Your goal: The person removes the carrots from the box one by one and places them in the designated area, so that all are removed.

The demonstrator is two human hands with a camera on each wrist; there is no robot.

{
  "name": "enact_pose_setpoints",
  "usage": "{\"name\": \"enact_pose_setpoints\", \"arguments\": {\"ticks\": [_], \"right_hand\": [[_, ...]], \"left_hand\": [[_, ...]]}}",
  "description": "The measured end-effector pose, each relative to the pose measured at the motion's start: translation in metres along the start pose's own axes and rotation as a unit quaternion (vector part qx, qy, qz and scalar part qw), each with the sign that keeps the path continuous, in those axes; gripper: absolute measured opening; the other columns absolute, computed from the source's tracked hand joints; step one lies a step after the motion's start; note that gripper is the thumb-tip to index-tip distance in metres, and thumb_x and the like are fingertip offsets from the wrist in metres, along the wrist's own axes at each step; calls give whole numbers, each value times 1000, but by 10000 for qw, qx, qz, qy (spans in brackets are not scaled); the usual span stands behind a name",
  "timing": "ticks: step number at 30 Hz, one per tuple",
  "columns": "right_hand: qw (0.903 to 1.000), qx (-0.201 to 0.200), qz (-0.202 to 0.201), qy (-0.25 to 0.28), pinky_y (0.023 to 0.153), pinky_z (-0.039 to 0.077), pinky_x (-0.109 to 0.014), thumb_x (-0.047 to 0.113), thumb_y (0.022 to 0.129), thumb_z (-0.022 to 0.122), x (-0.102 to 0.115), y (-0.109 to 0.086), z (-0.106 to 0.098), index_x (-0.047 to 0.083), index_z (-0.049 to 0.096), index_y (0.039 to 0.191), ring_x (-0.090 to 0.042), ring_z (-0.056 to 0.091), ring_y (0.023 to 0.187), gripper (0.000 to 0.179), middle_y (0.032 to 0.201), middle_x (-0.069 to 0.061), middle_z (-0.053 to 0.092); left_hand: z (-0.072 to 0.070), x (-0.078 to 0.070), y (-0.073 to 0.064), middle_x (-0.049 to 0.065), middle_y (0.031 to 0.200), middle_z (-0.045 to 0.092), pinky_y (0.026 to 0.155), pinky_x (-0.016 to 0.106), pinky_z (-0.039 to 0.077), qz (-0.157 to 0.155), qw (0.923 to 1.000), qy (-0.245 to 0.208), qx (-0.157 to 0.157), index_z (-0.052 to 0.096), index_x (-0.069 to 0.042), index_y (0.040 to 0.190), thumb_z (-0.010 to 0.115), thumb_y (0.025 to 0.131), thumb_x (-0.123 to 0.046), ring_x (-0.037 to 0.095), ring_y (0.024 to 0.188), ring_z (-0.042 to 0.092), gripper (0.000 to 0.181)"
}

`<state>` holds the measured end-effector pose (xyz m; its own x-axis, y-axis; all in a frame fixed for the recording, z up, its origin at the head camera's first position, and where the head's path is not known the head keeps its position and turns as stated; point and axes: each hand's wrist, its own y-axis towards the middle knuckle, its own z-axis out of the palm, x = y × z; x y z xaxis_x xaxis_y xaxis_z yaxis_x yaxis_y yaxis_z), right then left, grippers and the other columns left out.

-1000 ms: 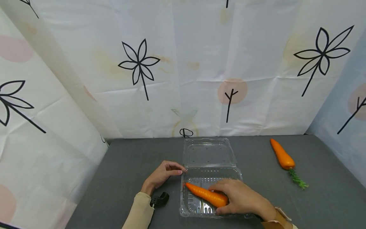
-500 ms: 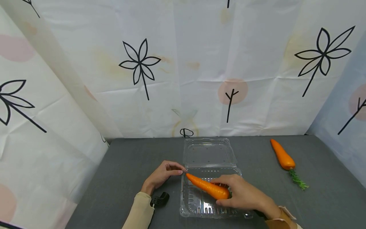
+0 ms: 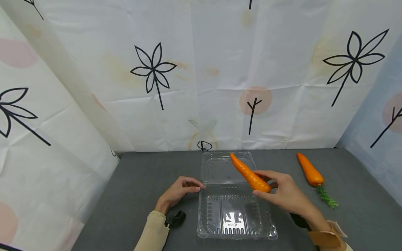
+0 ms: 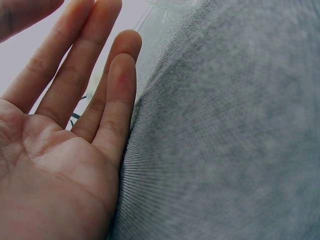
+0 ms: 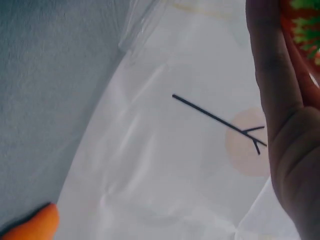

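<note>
In the head view my right hand [image 3: 285,191] grips an orange carrot [image 3: 249,174] by its thick end, thumb below and fingers above. Its tip points up and left, over the raised lid side of a clear plastic clamshell box [image 3: 216,209]. In the right wrist view the green-marked end of the carrot [image 5: 305,25] shows beside my fingers. My left hand [image 3: 180,191] rests at the box's left edge near the hinge, fingertips right at the rim. Those fingers [image 4: 65,95] look straight in the left wrist view, the palm against the grey tabletop.
A second carrot [image 3: 309,170] with green leaves lies on the grey table [image 3: 150,167] to the right. The box lid [image 3: 216,170] lies folded back behind the base. A white patterned cloth [image 3: 201,69] hangs behind and along both sides.
My right hand has lifted the carrot out of the box base and moved it up and to the right, its tip now angled upward. The left hand has stayed at the rim.
</note>
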<state>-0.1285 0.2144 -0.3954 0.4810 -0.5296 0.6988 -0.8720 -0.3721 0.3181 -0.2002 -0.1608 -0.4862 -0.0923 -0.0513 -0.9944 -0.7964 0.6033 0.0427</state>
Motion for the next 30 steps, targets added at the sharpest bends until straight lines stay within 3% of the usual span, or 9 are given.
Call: {"name": "enact_pose_setpoints", "arguments": {"ticks": [5, 12, 18, 25, 30], "right_hand": [[9957, -549, 689, -296, 72, 57, -27, 22, 87, 83, -4, 0, -17, -1, 61, 136, -27, 69, 93, 59, 122, -20, 66], [9795, -919, 1550, -896, 56, 50, -29, 32, 91, 78, -24, -1, -31, -7, 54, 139, -35, 66, 92, 66, 115, -27, 67], [9719, -760, 1799, -1318, 58, 49, -33, 32, 90, 78, -47, -3, -29, -14, 55, 133, -32, 68, 80, 67, 102, -29, 70], [9613, -658, 2050, -1717, 61, 51, -43, 32, 90, 77, -62, -5, -25, -17, 55, 130, -35, 67, 77, 67, 103, -33, 68], [9535, -636, 2232, -1923, 61, 50, -44, 28, 89, 77, -68, -6, -23, -18, 56, 129, -34, 64, 74, 65, 104, -35, 66]], "left_hand": [[0, 0, 0, 19, 116, 71, 90, 32, 51, -3, 10000, 8, -5, 72, 9, 114, 67, 98, -12, 19, 104, 66, 26], [0, 1, -1, 19, 117, 71, 91, 32, 51, 0, 10000, -6, -6, 72, 8, 114, 66, 98, -13, 20, 104, 65, 27], [-1, 1, -2, 15, 116, 72, 91, 32, 51, -9, 10000, 53, -12, 72, 7, 114, 66, 99, -13, 19, 104, 65, 26], [0, 1, -1, 14, 114, 72, 92, 33, 51, -12, 10000, -11, -15, 72, 8, 114, 67, 98, -13, 20, 105, 65, 27], [0, -1, -1, 16, 115, 72, 92, 32, 51, -38, 10000, -34, -26, 72, 8, 114, 67, 98, -13, 20, 105, 65, 27]]}}
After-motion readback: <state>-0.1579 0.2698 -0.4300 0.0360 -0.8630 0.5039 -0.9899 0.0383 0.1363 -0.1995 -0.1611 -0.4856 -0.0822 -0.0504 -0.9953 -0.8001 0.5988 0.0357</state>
